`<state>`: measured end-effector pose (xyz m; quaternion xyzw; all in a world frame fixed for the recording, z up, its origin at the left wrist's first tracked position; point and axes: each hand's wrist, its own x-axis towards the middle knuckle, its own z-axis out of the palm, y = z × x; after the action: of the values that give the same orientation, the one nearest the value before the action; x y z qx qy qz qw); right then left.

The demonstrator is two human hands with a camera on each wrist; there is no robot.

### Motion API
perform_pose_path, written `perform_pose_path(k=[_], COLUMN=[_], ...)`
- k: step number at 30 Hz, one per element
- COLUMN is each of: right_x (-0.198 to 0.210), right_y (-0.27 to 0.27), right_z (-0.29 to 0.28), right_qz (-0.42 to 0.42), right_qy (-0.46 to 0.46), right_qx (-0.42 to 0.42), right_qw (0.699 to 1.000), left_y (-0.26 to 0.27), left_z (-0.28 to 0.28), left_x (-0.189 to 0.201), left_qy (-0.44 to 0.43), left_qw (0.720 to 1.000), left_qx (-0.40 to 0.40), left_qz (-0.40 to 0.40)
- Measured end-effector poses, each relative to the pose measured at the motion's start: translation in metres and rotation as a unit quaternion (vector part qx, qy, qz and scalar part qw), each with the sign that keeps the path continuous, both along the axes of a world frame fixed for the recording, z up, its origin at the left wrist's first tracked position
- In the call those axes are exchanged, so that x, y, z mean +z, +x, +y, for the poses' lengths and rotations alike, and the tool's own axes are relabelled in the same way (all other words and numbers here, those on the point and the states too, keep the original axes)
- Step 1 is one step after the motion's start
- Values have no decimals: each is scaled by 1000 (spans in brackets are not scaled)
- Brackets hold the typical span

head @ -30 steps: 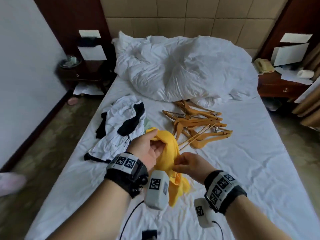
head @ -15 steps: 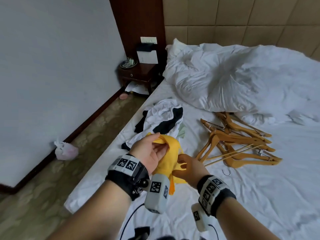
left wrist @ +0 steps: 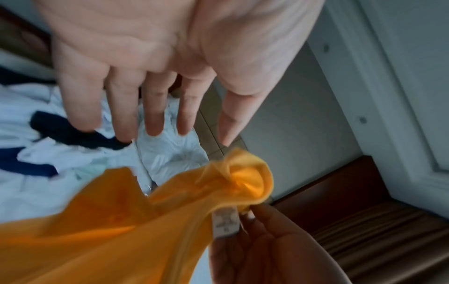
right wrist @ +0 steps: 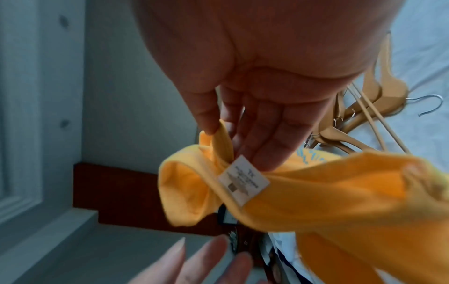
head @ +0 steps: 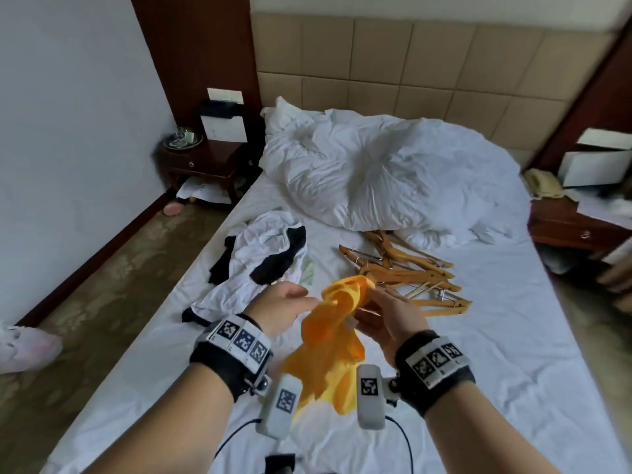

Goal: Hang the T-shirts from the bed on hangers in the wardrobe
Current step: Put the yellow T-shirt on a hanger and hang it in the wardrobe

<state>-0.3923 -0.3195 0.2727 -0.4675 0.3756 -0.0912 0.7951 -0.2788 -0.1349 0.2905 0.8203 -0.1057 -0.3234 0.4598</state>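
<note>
Along the left edge runs a strip of patterned floor (head: pixel 113 275) between the white wall and the bed (head: pixel 513 336), with a pink slipper (head: pixel 24 347) lying on it near the front and a dark nightstand (head: pixel 205 162) closing it off at the far end. On the left half of the bed a heap of white and black T-shirts (head: pixel 260 261) sits close to the mattress edge. Just in front of it the left hand (head: pixel 280 307) floats with fingers (left wrist: pixel 155 115) spread and straight, gripping nothing, its tips near the cloth but apart from it. The yellow T-shirt (head: pixel 328 350) hangs above the sheet between the two wrists, bunched at the collar, where the right hand (head: pixel 386 319) pinches it by thumb and fingers beside the white label (right wrist: pixel 243 180). Beyond that hand a tangle of wooden hangers (head: pixel 407 271) lies on the sheet, touching the crumpled white duvet (head: pixel 393 176) that fills the head of the bed. To the right the sheet lies bare up to the mattress edge, then a second nightstand (head: pixel 574 224) carrying papers and a telephone (head: pixel 542 183).
</note>
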Motion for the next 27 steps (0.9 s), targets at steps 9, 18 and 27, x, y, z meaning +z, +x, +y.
perform_pose_path(k=[9,18,27], right_x=[29,37,55], right_y=[-9,-19,-7], right_z=[20,19,18], right_qz=[-50,104,4], right_qy=[20,-160,-241], right_qx=[-29,27,183], right_qw=[998,981,953], left_y=[-18,4,31], left_z=[-22,-21,-25], left_x=[-12,8,74], left_qy=[-108,-115,-33], left_qw=[983,975,888], left_qx=[-137,-181,-446], left_qz=[52,-64,-104])
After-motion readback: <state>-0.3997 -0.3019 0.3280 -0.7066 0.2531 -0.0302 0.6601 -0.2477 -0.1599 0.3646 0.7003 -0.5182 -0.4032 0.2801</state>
